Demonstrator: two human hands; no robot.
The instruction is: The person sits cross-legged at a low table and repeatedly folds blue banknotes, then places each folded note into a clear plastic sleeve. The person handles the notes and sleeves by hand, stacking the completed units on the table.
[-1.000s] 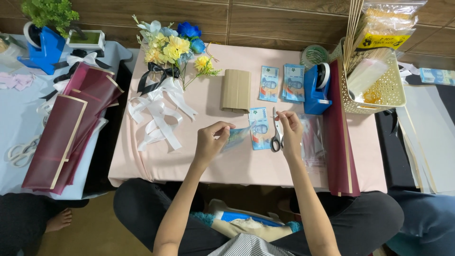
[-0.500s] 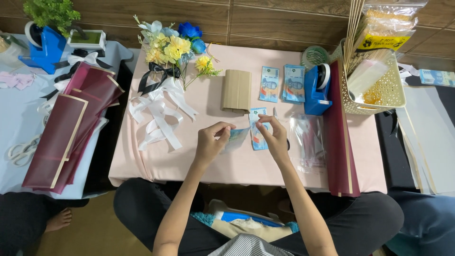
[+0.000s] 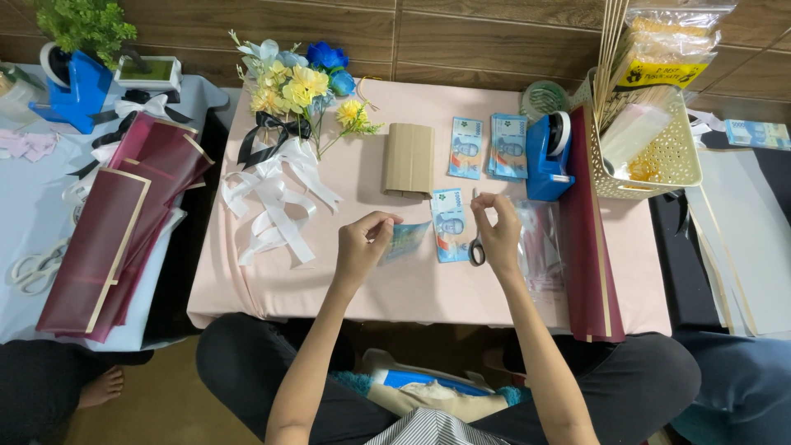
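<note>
The left hand (image 3: 362, 243) pinched one end of a folded blue banknote (image 3: 405, 240) between thumb and fingers, holding it just above the pink surface (image 3: 354, 288). The right hand (image 3: 497, 231) was raised beside it with thumb and forefinger closed together near the top; whether they gripped anything could not be told from this view. Under that hand lay a pair of scissors (image 3: 476, 250), its dark handles showing by the palm, and just left of them a flat blue banknote (image 3: 449, 224) rested on the surface between the two hands. Farther back lay two more banknotes (image 3: 489, 148), one single and one small stack, next to a tan folded card (image 3: 408, 160). A blue tape dispenser (image 3: 549, 156) stood to their right, touching a long maroon sheet (image 3: 595, 239) that ran along the surface's right side. A cream plastic basket (image 3: 659, 156) stood beyond it. At the back left lay an artificial flower bunch (image 3: 297, 86) with white ribbons (image 3: 272, 206) spread below it
</note>
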